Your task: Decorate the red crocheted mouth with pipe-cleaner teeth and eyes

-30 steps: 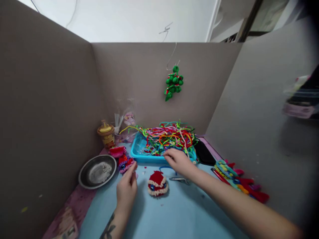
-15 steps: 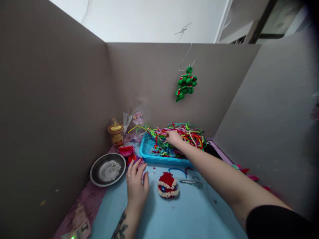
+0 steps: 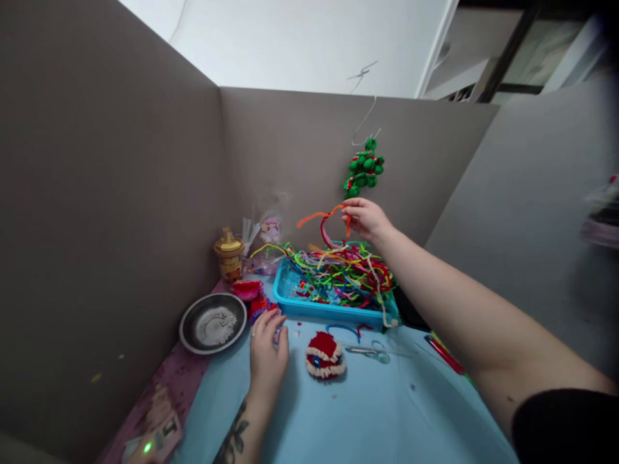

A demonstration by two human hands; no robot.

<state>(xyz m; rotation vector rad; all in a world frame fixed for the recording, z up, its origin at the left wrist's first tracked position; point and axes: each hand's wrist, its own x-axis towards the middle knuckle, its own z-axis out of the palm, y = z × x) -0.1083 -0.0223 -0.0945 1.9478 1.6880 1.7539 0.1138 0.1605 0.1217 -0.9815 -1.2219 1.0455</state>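
Orange pipe cleaner (image 3: 316,216), one strand, hangs pinched in our right hand (image 3: 365,219) above the blue tray (image 3: 333,311), its length running leftward and arching down toward the tangled pile (image 3: 345,274). Our left hand (image 3: 267,351) lies flat, fingers loose, holding nothing, beside one red knitted piece (image 3: 325,356). We count one metal bowl (image 3: 213,322) and one pair of scissors (image 3: 370,352).

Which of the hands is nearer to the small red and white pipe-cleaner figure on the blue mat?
Left. The left hand rests on the mat just beside the figure, not touching it. The right hand is raised above the blue tray, pinching an orange pipe cleaner.
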